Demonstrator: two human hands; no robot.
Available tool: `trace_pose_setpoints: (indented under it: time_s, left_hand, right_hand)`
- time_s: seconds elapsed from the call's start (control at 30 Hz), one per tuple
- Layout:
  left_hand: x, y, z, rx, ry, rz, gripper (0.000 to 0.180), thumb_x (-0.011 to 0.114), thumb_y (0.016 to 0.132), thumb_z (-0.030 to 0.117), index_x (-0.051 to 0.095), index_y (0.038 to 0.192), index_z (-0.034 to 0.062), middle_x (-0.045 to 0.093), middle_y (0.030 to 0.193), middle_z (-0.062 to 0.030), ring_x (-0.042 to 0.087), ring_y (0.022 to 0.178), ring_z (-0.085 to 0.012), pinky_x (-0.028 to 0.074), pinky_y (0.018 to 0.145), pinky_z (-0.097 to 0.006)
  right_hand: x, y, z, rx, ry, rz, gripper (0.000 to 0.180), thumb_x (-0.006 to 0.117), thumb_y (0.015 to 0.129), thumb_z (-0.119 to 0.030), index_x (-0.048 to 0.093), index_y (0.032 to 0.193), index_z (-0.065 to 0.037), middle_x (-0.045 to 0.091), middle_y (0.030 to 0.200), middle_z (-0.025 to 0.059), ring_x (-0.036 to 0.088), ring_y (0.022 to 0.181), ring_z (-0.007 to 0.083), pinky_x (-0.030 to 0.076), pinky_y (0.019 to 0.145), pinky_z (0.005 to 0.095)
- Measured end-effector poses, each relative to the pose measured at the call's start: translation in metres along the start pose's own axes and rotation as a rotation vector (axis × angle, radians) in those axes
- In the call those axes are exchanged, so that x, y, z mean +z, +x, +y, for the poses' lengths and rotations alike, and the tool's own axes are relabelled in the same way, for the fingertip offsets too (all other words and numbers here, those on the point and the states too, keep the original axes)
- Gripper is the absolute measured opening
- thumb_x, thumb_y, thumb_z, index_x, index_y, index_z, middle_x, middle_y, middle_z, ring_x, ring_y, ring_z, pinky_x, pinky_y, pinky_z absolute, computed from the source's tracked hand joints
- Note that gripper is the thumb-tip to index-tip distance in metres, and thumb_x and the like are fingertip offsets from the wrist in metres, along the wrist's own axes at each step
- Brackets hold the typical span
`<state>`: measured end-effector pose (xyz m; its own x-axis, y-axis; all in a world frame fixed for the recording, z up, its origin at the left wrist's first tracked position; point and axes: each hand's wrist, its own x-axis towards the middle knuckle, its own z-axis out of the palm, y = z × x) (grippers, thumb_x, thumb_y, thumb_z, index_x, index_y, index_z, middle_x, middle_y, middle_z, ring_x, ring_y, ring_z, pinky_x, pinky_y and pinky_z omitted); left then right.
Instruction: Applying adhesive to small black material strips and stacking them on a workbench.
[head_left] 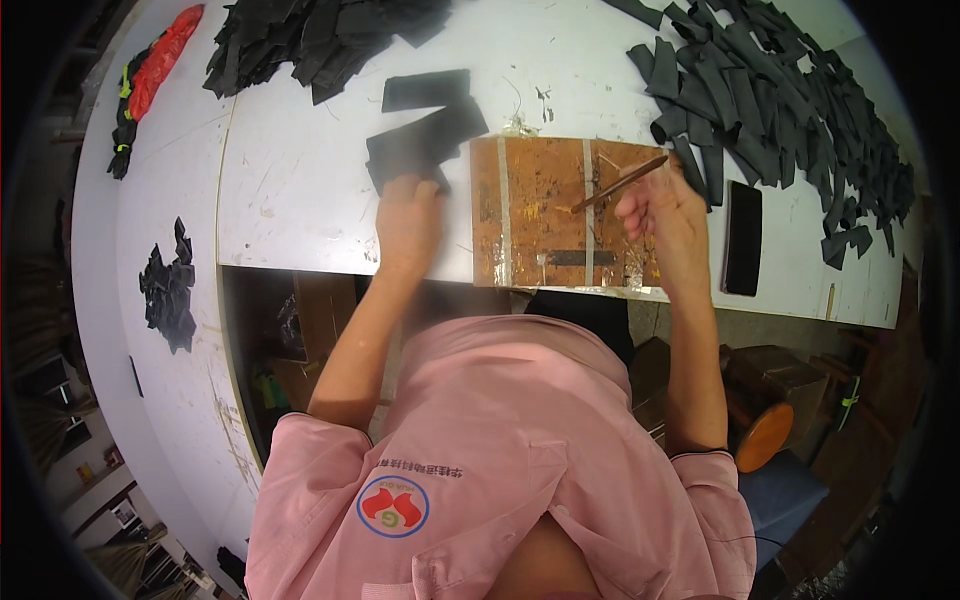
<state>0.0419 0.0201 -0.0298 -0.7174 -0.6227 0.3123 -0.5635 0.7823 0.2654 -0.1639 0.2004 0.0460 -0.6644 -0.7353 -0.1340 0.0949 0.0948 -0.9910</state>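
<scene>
White bench [300,190]; L hand [408,222] flat, open on black pieces [425,140]; R hand [668,215] grip closed on brush [620,183].

The tabletop [300,190] is white, scuffed with faint grey marks. On it lies a board [545,215] of rusty orange-brown, mottled with darker stains and crossed by pale cream stripes and one short black bar. The stick [620,183] above it is reddish brown. The flat pieces [425,135] by the left hand [408,225] are matt black, as is the heap [320,40] behind; the strips [770,100] to the right are dark grey to black. A slim slab [742,238] is glossy black. Far left, a bundle [160,60] shows bright red beside black with yellow-green ties. The shirt [500,450] is soft pink with a red-and-blue round badge. The stool top [765,437] is orange.
</scene>
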Motion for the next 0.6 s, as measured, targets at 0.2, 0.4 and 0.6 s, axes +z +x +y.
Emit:
trace_pose_setpoints:
  time_s: [0.2, 0.4, 0.6]
  left_hand:
    - [-0.03, -0.006, -0.011, 0.081, -0.033, 0.182, 0.011, 0.057, 0.067, -0.003, 0.053, 0.076, 0.0011, 0.054, 0.076, -0.0127, 0.051, 0.071, -0.0296, 0.043, 0.062, -0.036]
    - [-0.033, -0.059, -0.006, -0.055, -0.014, -0.124, 0.01, 0.053, 0.068, -0.005, 0.049, 0.074, 0.0012, 0.049, 0.076, -0.014, 0.048, 0.074, -0.0322, 0.041, 0.062, -0.039]
    - [-0.025, -0.073, 0.01, -0.009, -0.162, -0.092, 0.01, 0.052, 0.069, -0.004, 0.047, 0.076, 0.0012, 0.046, 0.075, -0.0155, 0.047, 0.072, -0.0338, 0.039, 0.062, -0.039]
  right_hand:
    - [0.003, -0.034, 0.01, 0.089, -0.021, -0.028, 0.031, 0.043, 0.089, -0.027, 0.058, 0.086, 0.0, 0.052, 0.064, 0.0008, 0.044, 0.056, 0.0049, 0.036, 0.051, 0.0169]
    - [0.012, -0.045, 0.02, 0.119, 0.031, -0.09, 0.031, 0.043, 0.089, -0.027, 0.058, 0.085, 0.0, 0.052, 0.064, 0.0006, 0.044, 0.056, 0.005, 0.037, 0.051, 0.0172]
    - [0.019, -0.052, 0.024, 0.089, -0.032, -0.157, 0.031, 0.044, 0.089, -0.027, 0.058, 0.084, 0.0, 0.052, 0.063, 0.0007, 0.045, 0.056, 0.0051, 0.037, 0.051, 0.0175]
